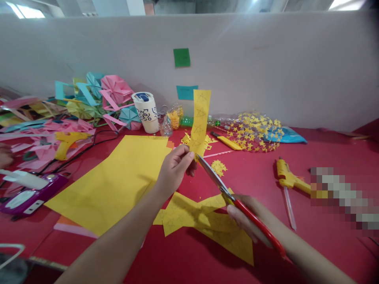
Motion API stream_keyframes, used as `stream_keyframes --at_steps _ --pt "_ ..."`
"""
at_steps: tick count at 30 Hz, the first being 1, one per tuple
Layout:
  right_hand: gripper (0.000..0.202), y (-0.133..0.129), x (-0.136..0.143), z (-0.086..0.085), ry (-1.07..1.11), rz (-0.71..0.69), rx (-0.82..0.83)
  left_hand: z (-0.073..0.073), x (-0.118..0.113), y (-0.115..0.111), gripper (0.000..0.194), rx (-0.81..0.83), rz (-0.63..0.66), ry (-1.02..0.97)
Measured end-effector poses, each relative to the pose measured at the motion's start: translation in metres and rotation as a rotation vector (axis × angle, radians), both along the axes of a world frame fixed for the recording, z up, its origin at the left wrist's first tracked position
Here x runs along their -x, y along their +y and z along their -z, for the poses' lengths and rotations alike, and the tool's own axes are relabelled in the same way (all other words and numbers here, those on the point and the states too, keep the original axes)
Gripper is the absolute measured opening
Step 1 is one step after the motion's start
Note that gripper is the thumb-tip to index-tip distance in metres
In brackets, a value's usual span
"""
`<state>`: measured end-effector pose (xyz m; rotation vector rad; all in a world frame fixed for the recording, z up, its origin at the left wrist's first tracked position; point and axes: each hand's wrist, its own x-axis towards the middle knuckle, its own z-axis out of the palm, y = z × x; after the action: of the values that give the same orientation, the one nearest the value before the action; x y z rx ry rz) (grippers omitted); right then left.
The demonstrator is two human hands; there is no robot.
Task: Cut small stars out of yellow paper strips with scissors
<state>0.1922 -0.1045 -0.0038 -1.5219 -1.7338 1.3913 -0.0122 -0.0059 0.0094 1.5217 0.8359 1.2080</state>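
My left hand [176,167] pinches the lower end of a yellow paper strip [199,118] that stands upright with several stars drawn on it. In my right hand [247,213] is a pair of scissors [214,176] with red handles. Its blade tips meet the strip's lower end, close to my left fingertips. Beneath the hands lie more yellow strips [180,211] with drawn stars. A small pile of cut yellow stars [218,167] sits just beyond the scissors. Paper scraps [211,140] lie behind the raised strip.
Large yellow sheets [127,177] cover the left middle of the red table. Glue guns lie left [69,142] and right [288,175]. Behind are a white cup [146,114], a yellow cutter [229,142] and a star-covered clear item [256,130]. A purple power strip [38,193] sits left, near another person's hand [5,154].
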Motion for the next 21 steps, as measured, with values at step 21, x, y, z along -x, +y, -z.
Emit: stream_keyframes --at_steps 21 --pt "0.047 0.002 -0.011 0.011 -0.015 -0.039 0.041 -0.006 0.010 0.007 0.022 0.073 0.078 0.054"
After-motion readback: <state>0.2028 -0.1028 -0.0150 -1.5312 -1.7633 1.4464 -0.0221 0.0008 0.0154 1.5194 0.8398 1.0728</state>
